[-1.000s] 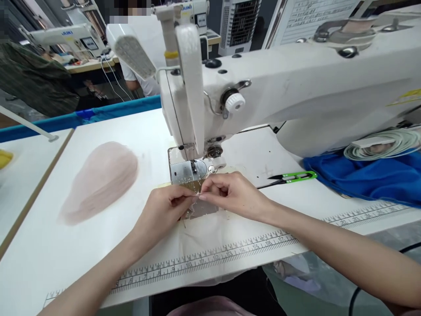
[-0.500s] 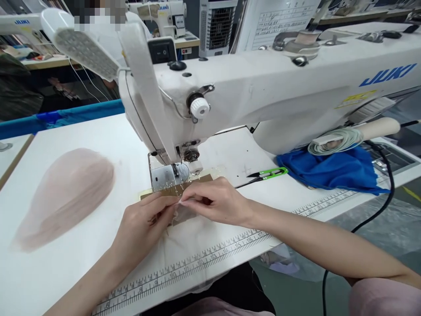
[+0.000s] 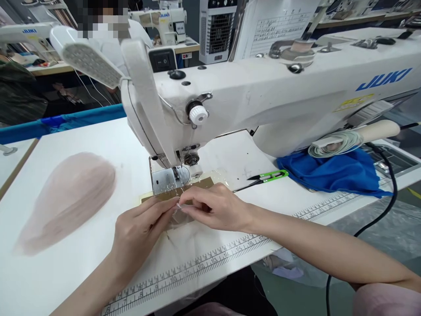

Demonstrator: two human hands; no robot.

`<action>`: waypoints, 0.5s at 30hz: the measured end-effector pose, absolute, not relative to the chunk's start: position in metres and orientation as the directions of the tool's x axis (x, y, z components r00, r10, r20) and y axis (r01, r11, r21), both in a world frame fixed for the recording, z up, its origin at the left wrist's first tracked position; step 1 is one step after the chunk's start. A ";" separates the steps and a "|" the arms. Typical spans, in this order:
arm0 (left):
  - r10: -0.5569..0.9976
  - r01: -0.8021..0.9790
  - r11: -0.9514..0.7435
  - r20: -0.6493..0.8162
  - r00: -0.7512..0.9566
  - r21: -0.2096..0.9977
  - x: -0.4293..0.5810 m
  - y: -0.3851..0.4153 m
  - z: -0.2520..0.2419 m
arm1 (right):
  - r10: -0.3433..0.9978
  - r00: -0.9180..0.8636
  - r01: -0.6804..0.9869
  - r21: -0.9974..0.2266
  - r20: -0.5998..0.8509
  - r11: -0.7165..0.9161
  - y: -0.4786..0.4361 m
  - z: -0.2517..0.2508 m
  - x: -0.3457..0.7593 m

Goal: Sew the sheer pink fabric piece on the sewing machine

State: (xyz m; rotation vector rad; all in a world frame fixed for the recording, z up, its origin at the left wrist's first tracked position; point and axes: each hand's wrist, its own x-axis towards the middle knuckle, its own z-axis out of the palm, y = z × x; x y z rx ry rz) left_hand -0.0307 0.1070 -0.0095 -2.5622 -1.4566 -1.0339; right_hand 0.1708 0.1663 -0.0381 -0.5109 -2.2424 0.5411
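Both of my hands meet in front of the needle area of a white sewing machine [image 3: 210, 96]. My left hand [image 3: 138, 232] pinches a small bit of thin, pale sheer fabric [image 3: 178, 205], and my right hand [image 3: 213, 206] pinches the same piece right beside it. Most of the fabric is hidden by my fingers. Under them lies a brown plate [image 3: 205, 183] on the white table. Behind it are the presser foot [image 3: 176, 174] and a shiny metal plate [image 3: 161, 179]. A sheer pinkish piece of fabric [image 3: 72, 197] lies on the table to the left.
Green thread snips [image 3: 271, 176] lie right of my hands. Farther right is blue cloth [image 3: 332, 173] with a coil of pale cord [image 3: 335, 142] over it. A printed ruler [image 3: 197, 267] runs along the front table edge. Another person [image 3: 108, 48] is behind the machine.
The view has shifted slightly, so the machine and table appear a little lower. My hands stay together, pinching the fabric, with only small finger movement.
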 end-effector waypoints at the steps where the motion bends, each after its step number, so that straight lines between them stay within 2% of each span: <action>1: 0.760 0.772 -0.564 0.551 0.345 0.293 -0.031 0.107 -0.010 | 0.508 -0.634 0.191 -0.518 0.583 0.833 0.166 -0.038 0.171; 15: 0.676 0.788 -0.605 0.598 0.431 0.116 -0.033 0.108 -0.014 | 0.569 -0.616 0.245 -0.554 0.545 0.796 0.166 -0.038 0.171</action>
